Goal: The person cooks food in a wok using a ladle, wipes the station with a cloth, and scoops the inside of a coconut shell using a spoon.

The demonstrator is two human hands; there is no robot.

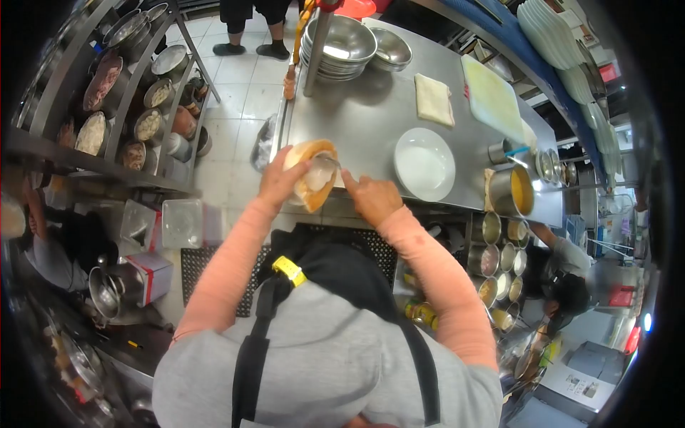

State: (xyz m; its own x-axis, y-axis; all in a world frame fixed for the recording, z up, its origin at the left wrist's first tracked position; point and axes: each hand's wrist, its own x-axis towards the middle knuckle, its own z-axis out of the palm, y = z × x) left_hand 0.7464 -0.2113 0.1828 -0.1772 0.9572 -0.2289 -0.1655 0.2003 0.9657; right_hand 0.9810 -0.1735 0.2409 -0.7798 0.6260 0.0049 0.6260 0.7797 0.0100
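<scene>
A round bread-like piece (312,202), golden brown at its rim and pale inside, is held up by my left hand (280,177) at the near left edge of the steel table. My left fingers are wrapped round its left side. My right hand (372,198) is closed on the handle of a metal spoon (330,160), whose bowl end is over the pale inside of the piece. To the right of my hands, a white plate (424,165) lies on the table.
Steel bowls (341,39) are stacked at the table's (357,107) far left. A folded cloth (434,100), a cutting board (492,98) and a pot of yellow liquid (511,191) stand rightward. Shelves (121,167) are left; a co-worker (571,267) is at right.
</scene>
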